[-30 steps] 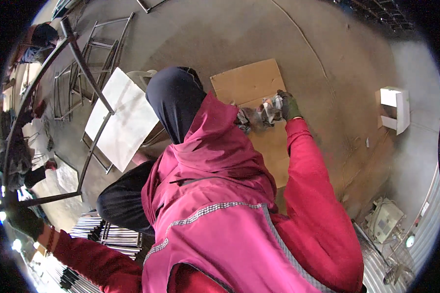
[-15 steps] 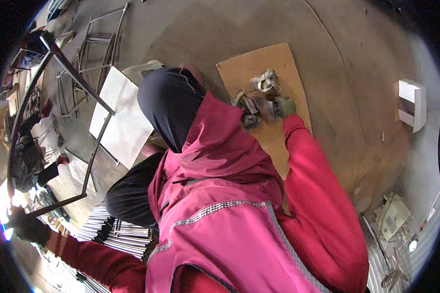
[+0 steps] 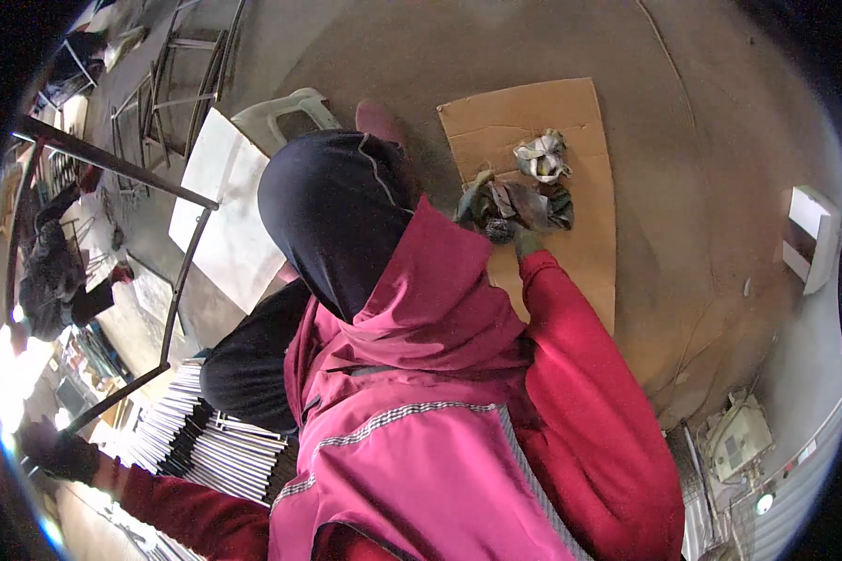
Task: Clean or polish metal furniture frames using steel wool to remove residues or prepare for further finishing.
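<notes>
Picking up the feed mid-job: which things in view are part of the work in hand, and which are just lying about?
In hand:
right hand, gloved, on the dark rag bundle
pale crumpled rag
cardboard sheet under both
left hand, gloved, near the stacked metal bars

Lying about:
white plastic chair
white sheet
white box
metal frames

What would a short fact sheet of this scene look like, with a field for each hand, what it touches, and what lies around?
right hand: gloved, on a bundle of crumpled rags
rags rest on: flat cardboard sheet on the floor
near rags: a paler crumpled rag
left hand: dark glove, stretched out to the side, grip unclear
beside left arm: stack of metal bars
farther off: white plastic chair
</notes>
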Demonstrator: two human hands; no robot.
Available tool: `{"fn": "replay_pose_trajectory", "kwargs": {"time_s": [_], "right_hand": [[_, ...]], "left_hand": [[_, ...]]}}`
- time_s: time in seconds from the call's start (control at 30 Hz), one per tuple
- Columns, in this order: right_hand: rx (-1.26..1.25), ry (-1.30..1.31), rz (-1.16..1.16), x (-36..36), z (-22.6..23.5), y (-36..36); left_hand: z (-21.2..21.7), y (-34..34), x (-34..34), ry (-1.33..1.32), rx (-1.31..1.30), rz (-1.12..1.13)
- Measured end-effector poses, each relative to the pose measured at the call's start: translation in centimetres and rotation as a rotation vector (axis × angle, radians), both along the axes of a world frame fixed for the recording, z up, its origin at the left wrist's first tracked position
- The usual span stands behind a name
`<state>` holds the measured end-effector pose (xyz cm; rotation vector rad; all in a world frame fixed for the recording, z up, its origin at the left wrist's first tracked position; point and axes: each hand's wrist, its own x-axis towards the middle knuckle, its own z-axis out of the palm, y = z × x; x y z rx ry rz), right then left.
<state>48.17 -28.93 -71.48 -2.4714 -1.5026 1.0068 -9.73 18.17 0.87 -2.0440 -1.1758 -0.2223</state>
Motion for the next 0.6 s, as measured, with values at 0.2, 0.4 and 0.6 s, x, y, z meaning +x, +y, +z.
{"fn": "replay_pose_trajectory", "kwargs": {"time_s": [0.2,0.4,0.6], "right_hand": [[-0.199,0.158,-0.16,-1.9,2.8,2.2],[-0.337,0.273,-0.325,-2.1,6.4,5.1],[-0.151,0.495,-0.208,5.0,10.1,-5.1]], "left_hand": [[-1.9,-1.6,5.4,-0.183,-0.147,-0.005],[-3.0,-2.5,12.3,-0.415,-0.224,-0.039],[-2.8,-2.8,6.6,-0.95,0.064,-0.105]]}}
